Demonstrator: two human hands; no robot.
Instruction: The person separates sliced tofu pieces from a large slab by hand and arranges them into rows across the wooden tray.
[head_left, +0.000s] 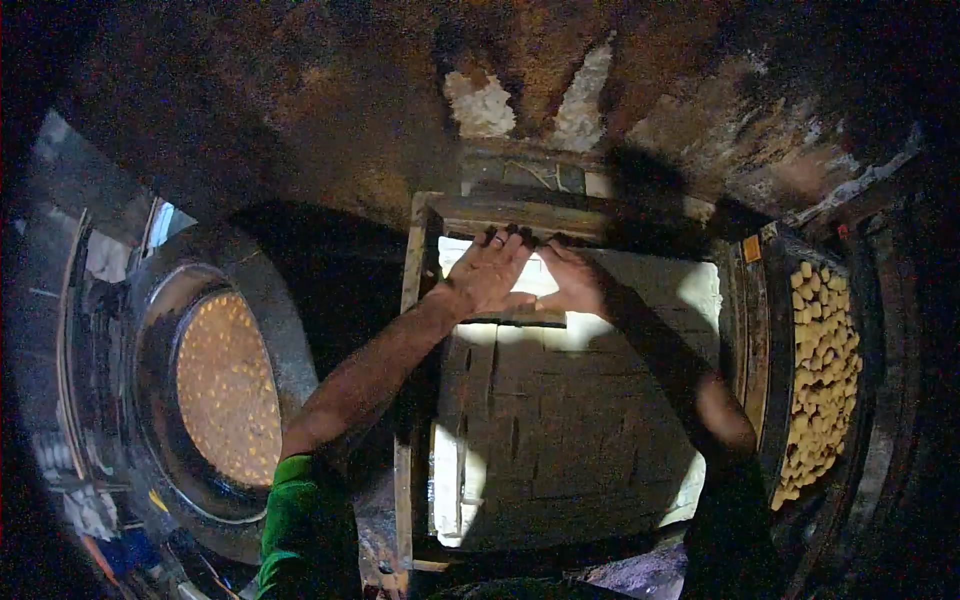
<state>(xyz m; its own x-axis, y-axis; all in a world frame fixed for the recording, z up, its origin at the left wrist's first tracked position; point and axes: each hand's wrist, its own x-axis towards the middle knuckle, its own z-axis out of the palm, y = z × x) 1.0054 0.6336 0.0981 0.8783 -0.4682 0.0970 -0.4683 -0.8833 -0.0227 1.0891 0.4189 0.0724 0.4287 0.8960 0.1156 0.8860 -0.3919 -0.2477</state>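
A pale slab (pixel 590 430), scored by many cut lines, lies inside a wooden frame (pixel 408 400) in front of me. My left hand (pixel 488 275) rests with fingers stretched forward on the slab's far left part. Beside it, my right hand (pixel 577 283) is also spread out, its thumb side turned toward the left hand. Bright light falls on the pale surface (pixel 533 277) between the two hands. Just below them a dark gap runs across the slab. Neither hand grips anything that I can see. Shadow hides part of the right fingertips.
On the left stands a large round pan (pixel 160 400) holding liquid with many light pieces (pixel 230 385) in it. A tray of small yellowish pieces (pixel 825 370) sits to the right. A rough brown wall (pixel 350 100) rises behind the frame.
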